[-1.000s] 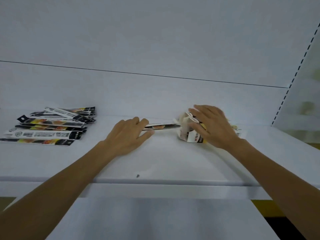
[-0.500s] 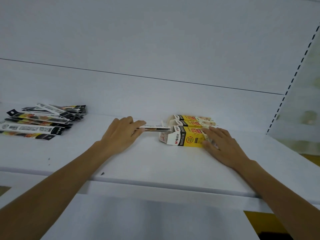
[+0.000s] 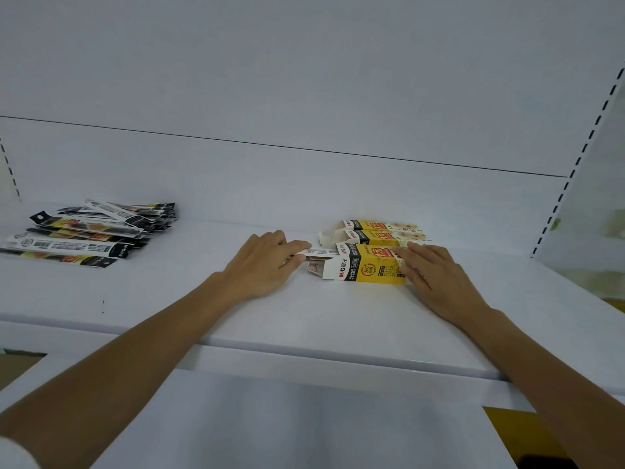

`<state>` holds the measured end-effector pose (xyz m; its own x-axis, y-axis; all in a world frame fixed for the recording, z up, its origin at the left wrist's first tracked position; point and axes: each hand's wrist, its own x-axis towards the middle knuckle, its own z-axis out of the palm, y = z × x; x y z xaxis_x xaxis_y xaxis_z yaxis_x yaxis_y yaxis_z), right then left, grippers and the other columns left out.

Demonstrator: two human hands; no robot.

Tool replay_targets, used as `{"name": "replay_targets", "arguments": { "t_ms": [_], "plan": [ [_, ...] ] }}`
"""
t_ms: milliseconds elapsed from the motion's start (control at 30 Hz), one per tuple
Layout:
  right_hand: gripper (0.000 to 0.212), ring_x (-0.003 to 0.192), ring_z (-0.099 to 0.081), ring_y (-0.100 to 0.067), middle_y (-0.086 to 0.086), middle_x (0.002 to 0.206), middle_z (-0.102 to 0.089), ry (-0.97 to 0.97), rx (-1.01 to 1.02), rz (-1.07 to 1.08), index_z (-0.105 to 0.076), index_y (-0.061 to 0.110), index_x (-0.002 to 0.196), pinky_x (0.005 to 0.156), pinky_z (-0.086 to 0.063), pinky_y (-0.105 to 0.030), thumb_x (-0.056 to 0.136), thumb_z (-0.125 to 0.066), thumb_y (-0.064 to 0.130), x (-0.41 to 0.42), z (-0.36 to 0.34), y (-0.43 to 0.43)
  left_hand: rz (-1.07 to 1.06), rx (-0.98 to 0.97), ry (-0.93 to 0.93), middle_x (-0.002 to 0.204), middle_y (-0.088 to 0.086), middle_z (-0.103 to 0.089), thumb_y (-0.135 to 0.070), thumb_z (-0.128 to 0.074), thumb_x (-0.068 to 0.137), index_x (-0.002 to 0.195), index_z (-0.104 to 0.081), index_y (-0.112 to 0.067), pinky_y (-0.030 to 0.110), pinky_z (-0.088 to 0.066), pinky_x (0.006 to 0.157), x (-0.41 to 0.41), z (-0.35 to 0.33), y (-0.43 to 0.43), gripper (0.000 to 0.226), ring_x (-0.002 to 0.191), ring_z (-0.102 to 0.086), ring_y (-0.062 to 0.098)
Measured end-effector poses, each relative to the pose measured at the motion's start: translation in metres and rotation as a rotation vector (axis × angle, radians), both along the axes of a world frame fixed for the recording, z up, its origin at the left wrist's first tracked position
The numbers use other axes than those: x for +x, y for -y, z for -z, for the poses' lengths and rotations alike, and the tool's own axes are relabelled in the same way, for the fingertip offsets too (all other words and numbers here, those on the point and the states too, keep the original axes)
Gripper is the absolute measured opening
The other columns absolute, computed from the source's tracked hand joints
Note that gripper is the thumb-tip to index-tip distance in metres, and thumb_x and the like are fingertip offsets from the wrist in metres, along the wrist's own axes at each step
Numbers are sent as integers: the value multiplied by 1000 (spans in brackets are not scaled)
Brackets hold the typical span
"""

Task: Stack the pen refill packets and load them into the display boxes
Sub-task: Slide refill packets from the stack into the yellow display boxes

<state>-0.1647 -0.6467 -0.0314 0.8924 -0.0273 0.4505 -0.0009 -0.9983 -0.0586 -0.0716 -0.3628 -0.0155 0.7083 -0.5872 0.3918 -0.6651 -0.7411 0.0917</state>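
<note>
Refill packets [image 3: 318, 254] — pinched by left hand [image 3: 260, 269] — poke into display box [image 3: 365, 270] beneath flat right hand [image 3: 439, 282].

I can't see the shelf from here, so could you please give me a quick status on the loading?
Left hand pinches refill packets at front display box mouth. Right hand flat on that box. Loose packet pile far left; path clear.

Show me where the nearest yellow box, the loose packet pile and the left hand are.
nearest yellow box [image 3: 367, 268]: head view, on its yellow face.
packet pile [image 3: 67, 246]: head view, on the white front packet.
left hand [image 3: 262, 267]: head view, on its back.
</note>
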Motion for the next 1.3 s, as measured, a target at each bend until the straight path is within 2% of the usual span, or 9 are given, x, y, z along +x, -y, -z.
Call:
{"name": "replay_targets", "arguments": {
  "t_ms": [233,333,433,533,633,767,1000,1167,1300],
  "plan": [
    [41,132,-33,-23,1,142,-44,18,-49,-22,-40,32,139,94,-44,-45,99,-29,38,0,0,-2,143,-117,-247,133,9,-45,-16,-34,95,142,-28,-20,33,-33,97,-9,-5,34,47,119,-41,25],
    [42,133,-32,-21,0,144,-42,19,-41,28,-40,29,139,94,-44,-43,98,-35,37,-3,-2,-4,122,-144,-86,140,4,-41,-18,-36,91,137,-37,-14,27,-25,99,-7,-5,35,45,127,-33,20],
    [45,132,-33,-21,-3,143,-41,59,-3,107,-42,22,137,91,-45,-43,95,-41,40,-5,-4,-7,-83,-244,-3,135,6,-44,-19,-42,89,134,-39,-16,32,-27,98,-4,-5,23,46,122,-39,24],
    [57,131,-32,-23,-4,145,-34,117,44,195,-41,16,134,85,-48,-45,89,-51,48,-6,-6,-9,-169,-206,-151,126,2,-52,-24,-45,91,131,-41,-23,35,-31,96,-6,-2,8,40,113,-49,23],
    [65,128,-35,-29,-7,146,-29,121,87,292,-38,14,134,85,-47,-48,87,-45,57,-5,-6,-10,-143,-181,-234,123,-1,-55,-24,-49,89,128,-43,-26,35,-33,96,-10,2,4,39,112,-51,21],
    [58,114,-48,-37,-16,138,-37,114,188,385,-37,8,132,83,-45,-47,93,-34,51,-4,-3,-8,-120,-235,-343,124,1,-54,-26,-52,89,130,-41,-20,36,-39,91,-10,3,9,43,109,-51,23],
    [46,106,-50,-31,-15,123,-49,84,249,308,-42,7,124,77,-41,-39,96,-32,42,-5,-3,-9,50,-295,-448,125,-5,-56,-5,-46,86,128,-51,-21,24,-36,81,-17,0,21,45,112,-51,18],
    [47,112,-46,-28,-10,127,-46,54,274,279,-43,10,125,80,-39,-37,94,-37,46,-6,-3,-9,125,-178,-386,123,-2,-59,-24,-39,62,127,-54,-24,43,-42,95,-23,-3,32,66,113,-51,21],
    [46,112,-45,-27,-10,125,-46,56,322,213,-47,8,121,88,-40,-38,92,-43,44,-4,-2,-6,114,-170,-436,121,-6,-60,-27,-41,60,124,-56,-28,44,-42,97,-24,-6,32,66,114,-51,17]
  ]
}}
